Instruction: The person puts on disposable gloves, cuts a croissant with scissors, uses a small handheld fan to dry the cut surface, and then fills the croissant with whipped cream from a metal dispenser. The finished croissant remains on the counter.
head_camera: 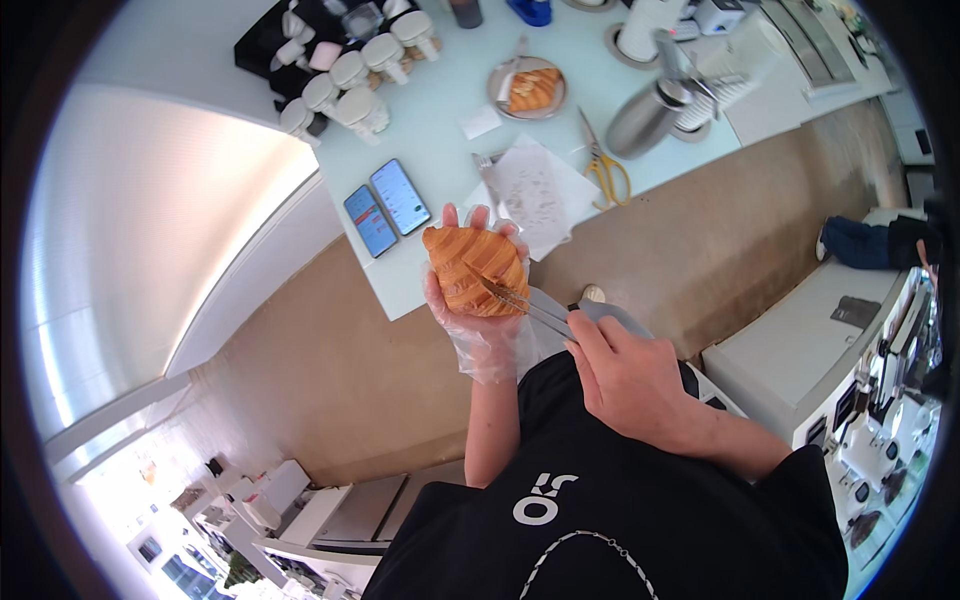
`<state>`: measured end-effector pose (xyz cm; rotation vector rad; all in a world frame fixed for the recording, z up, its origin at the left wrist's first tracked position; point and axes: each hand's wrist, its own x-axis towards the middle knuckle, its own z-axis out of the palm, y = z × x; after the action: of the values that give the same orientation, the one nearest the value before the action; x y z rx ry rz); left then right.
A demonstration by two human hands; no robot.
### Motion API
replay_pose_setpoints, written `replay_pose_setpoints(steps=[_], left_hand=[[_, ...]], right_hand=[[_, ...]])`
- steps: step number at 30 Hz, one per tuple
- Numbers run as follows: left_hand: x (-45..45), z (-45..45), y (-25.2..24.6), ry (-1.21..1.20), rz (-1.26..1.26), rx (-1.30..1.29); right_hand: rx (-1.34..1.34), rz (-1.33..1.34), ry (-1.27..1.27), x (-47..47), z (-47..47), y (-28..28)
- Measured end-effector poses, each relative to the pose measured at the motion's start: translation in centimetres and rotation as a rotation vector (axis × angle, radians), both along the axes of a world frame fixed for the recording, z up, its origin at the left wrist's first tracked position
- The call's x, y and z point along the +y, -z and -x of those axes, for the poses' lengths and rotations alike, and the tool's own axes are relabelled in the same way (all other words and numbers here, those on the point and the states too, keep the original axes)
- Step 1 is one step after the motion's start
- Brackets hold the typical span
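Note:
My left hand [480, 341], in a clear plastic glove, holds a golden croissant [466, 262] on its palm with the fingers curled up behind it. A slim metal utensil [546, 319] is gripped in my bare right hand [634, 375]. Its jagged-looking tip lies in a dark slit in the croissant's top; whether it is a serrated knife or tongs I cannot tell. Just beyond the croissant, a crumb-strewn sheet of white paper [532, 191] rests on the pale glass-topped table [442, 142], with a fork [482, 162] at its left edge.
Two lit phones [401, 196] lie at the table's left. Yellow-handled scissors [609, 178] lie right of the paper, near a steel jug [649, 116]. Farther back are a plated croissant [534, 90], several white-lidded jars [362, 109] and a paper roll [643, 30]. Another person [862, 241] is at far right.

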<state>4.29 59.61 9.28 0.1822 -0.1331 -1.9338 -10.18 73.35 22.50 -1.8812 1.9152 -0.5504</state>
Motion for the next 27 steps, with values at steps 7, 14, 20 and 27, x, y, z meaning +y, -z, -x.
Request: replay_pose_setpoints(steps=[7,14,20,27], left_hand=[[5.6,5.3,1.1,0.096,0.005,-0.03],[7.6,6.9,1.3,0.058,-0.006,-0.114],[7.3,6.7,2.0,0.069,-0.053,-0.165],[5.3,5.9,3.8,0.127,-0.127,-0.183]], right_hand=[[0.074,0.011,0.052,6.6,4.9,1.1],[0.004,-0.018,0.111,8.2,6.5,1.6],[-0.005,-0.049,0.132,7.7,6.3,2.1],[-0.059,-0.119,0.118,5.2,4.8,3.2]])
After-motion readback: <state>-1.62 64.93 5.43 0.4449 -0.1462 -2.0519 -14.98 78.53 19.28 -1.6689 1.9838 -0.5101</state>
